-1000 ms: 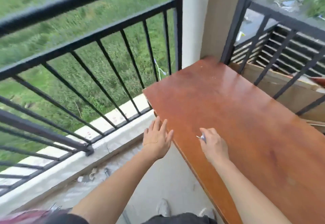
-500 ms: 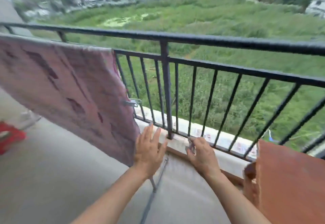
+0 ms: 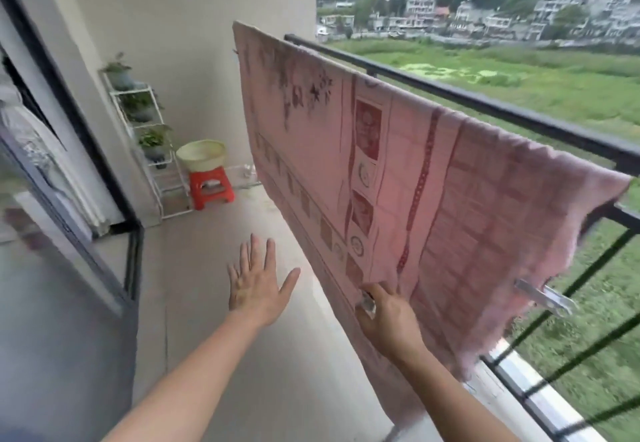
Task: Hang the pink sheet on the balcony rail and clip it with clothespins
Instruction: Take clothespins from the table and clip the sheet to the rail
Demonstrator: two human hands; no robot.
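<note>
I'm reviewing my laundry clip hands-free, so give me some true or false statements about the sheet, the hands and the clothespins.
1. The pink sheet hangs over the balcony rail. True.
2. The left hand grips the sheet. False: it is open, fingers spread, clear of the sheet.
3. The right hand holds a clothespin. True.
4. No clothespin is on the sheet yet. False: a second clothespin is clipped at its right edge.
5. The basin stands on the floor. False: it rests on the red stool.
</note>
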